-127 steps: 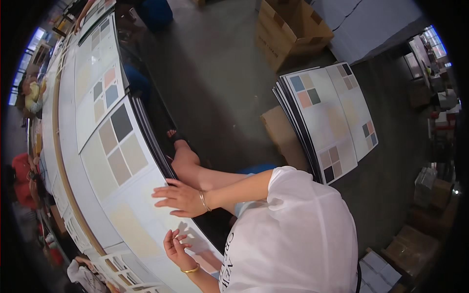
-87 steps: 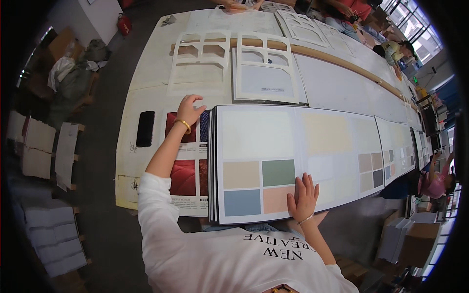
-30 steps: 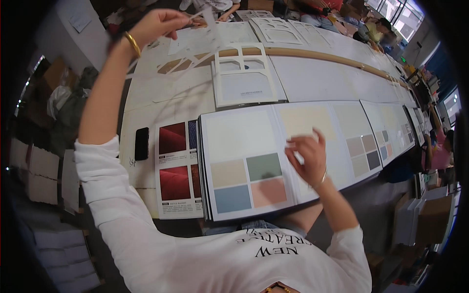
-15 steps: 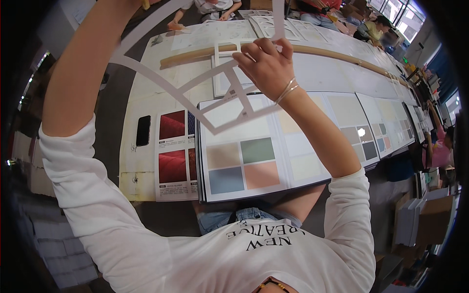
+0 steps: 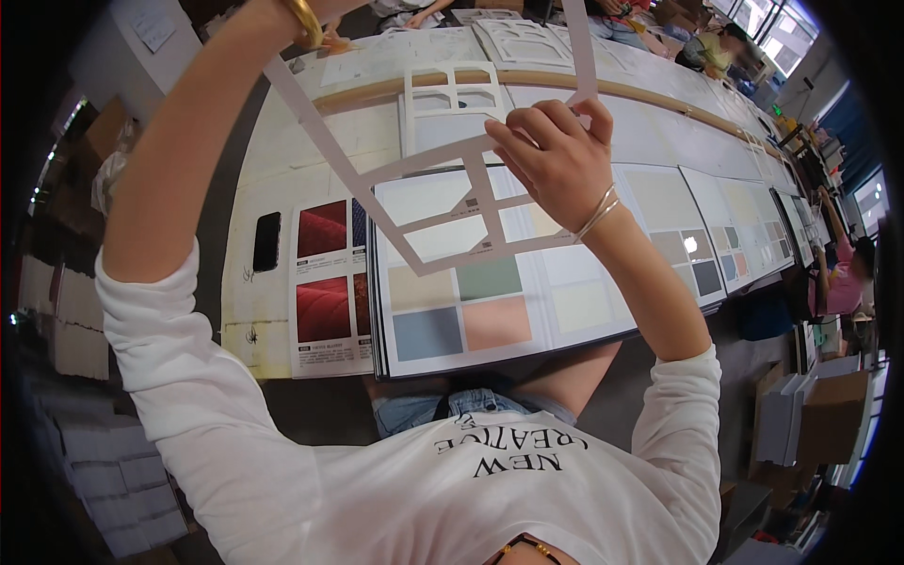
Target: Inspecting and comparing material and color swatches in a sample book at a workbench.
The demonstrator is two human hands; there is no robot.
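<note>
A large white cut-out card frame (image 5: 360, 177), with several window openings, is held up tilted above the table. My right hand (image 5: 557, 155) is closed on its right part, fingers curled over the strip. At the top edge my left hand (image 5: 331, 8) is only partly in view beside a gold bangle, its fingers out of the picture. Below the frame lies an open sample book (image 5: 452, 365) with beige, green, blue and orange swatches. Left of the book is a printed sheet (image 5: 311, 268) with red fabric pictures.
A dark phone (image 5: 266, 242) lies on the table's left side. Another white cut-out frame (image 5: 409, 113) rests beyond the book, near a long brown tube (image 5: 363, 97). More cut-out sheets (image 5: 523, 42) lie farther back. Other people sit around the far and right edges.
The right hand and the card frame have shifted rightward and slightly lower. My left arm has also moved right, and its hand has mostly stayed beyond the top edge.
</note>
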